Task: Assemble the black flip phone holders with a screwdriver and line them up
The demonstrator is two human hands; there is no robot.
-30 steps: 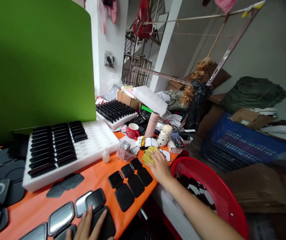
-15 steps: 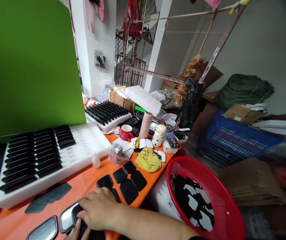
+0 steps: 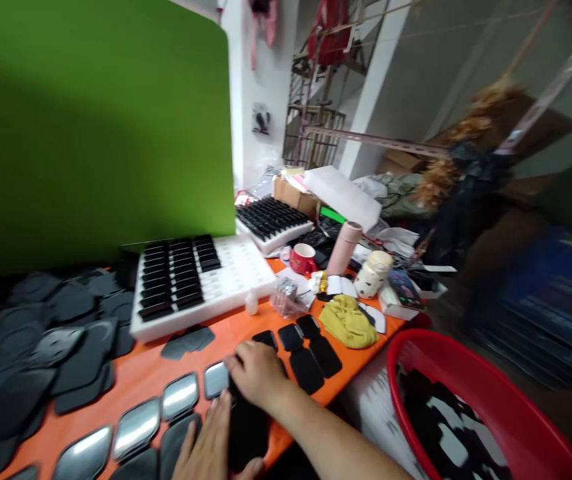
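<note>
My left hand (image 3: 206, 440) lies at the bottom middle, fingers stretched flat and thumb apart, touching a black panel (image 3: 249, 433). Just beyond it my right hand (image 3: 261, 373) bends its fingers over the far end of that panel, beside a small black-framed mirror (image 3: 216, 379). What lies under the right palm is hidden. To the left runs a row of more black-framed mirrors, among them a small mirror (image 3: 180, 396) and a larger mirror (image 3: 137, 427). Several black rectangular pieces (image 3: 307, 370) lie right of my right hand.
A white foam tray (image 3: 246, 267) holds rows of black pieces. Dark flat parts (image 3: 76, 360) pile up at left. A yellow cloth (image 3: 349, 321), red mug (image 3: 303, 259), pink flask (image 3: 345, 248) and small bottle (image 3: 251, 303) stand on the orange table (image 3: 136, 370). A red basin (image 3: 486, 373) is at right.
The view has swung left, so the table's things sit further right and more mirrors and dark parts show. My left hand has come further into view, its fingers now flat.
</note>
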